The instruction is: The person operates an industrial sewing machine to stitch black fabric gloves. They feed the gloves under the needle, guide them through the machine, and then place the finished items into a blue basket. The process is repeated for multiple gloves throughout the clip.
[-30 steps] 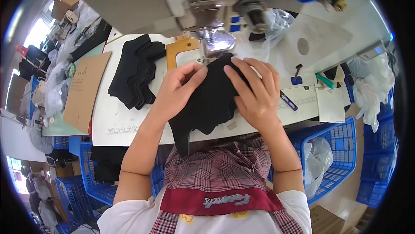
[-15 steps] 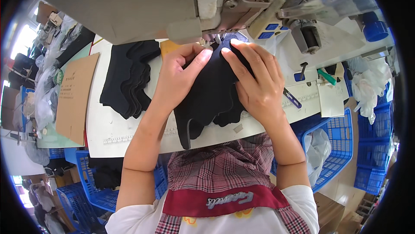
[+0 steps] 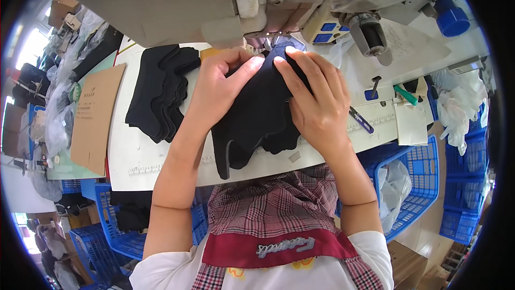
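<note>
The right hand (image 3: 321,94) has an unclosed grip, its fingers parted and laid over the black fabric piece (image 3: 252,113), with the fingertips just in front of the sewing machine (image 3: 279,0). The left hand (image 3: 222,89) bends its fingers inward, and its thumb lies along the fabric's edge, the tip near the forefinger; I cannot tell whether this grip pinches cloth between them. Both forearms reach up toward the machine and slant inward, the left wrist fairly straight, the right hand palm down with its fingers angled toward the machine's needle area. The fabric lies on the worktop (image 3: 145,156) in front of the machine, its far end running under the machine head, where the light turns it bluish. It is dark and matte, with a wavy lower edge and a narrow tongue pointing away from the machine; another dark wavy edge shows beneath it. Left of the machine sits a stack of similar black pieces (image 3: 161,91); to its right lie small thread snips (image 3: 362,120), near the right wrist.
</note>
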A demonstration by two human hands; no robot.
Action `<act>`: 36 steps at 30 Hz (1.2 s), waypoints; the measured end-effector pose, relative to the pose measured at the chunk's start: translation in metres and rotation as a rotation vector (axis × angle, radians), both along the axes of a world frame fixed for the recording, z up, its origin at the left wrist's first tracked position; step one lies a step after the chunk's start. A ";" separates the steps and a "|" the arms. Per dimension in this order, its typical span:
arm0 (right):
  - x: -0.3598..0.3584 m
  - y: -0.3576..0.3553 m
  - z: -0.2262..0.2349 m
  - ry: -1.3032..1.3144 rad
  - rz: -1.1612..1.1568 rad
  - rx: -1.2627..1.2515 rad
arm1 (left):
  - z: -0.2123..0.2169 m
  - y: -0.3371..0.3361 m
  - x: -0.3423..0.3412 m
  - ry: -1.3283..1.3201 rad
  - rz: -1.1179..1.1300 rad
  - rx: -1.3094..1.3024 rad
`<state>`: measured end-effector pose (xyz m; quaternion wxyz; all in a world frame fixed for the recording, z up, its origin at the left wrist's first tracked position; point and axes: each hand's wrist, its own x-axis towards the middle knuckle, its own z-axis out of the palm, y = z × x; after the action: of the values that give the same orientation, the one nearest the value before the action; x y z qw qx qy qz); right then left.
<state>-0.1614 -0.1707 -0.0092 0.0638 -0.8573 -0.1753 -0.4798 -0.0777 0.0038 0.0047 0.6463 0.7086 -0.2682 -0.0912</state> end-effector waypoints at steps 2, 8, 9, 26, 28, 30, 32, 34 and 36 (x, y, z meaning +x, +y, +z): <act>0.000 0.000 0.000 -0.001 -0.004 0.002 | 0.000 0.001 0.003 -0.023 -0.013 0.005; 0.004 0.003 -0.006 -0.003 -0.013 0.047 | -0.001 0.003 0.011 -0.039 -0.011 0.032; 0.004 0.003 -0.006 -0.006 -0.015 0.048 | -0.001 0.004 0.012 -0.040 -0.019 0.055; 0.005 0.004 -0.008 -0.053 0.023 0.056 | 0.013 0.027 0.005 0.036 -0.146 0.163; 0.007 0.002 -0.010 -0.058 0.038 0.072 | 0.016 0.023 0.001 0.031 -0.121 0.153; 0.008 0.001 -0.010 -0.052 0.055 0.090 | 0.014 0.021 -0.001 0.041 -0.082 0.133; 0.008 -0.001 -0.008 -0.024 0.071 0.089 | 0.007 0.020 -0.002 0.071 -0.029 0.105; 0.007 -0.003 -0.007 -0.004 0.080 0.095 | 0.005 0.015 -0.008 0.113 0.007 0.047; 0.007 -0.003 -0.008 0.003 0.094 0.108 | 0.003 0.010 -0.013 0.136 0.043 -0.006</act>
<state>-0.1542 -0.1733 -0.0168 0.1326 -0.8442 -0.1889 -0.4837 -0.0907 0.0135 0.0077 0.6669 0.7045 -0.2087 -0.1242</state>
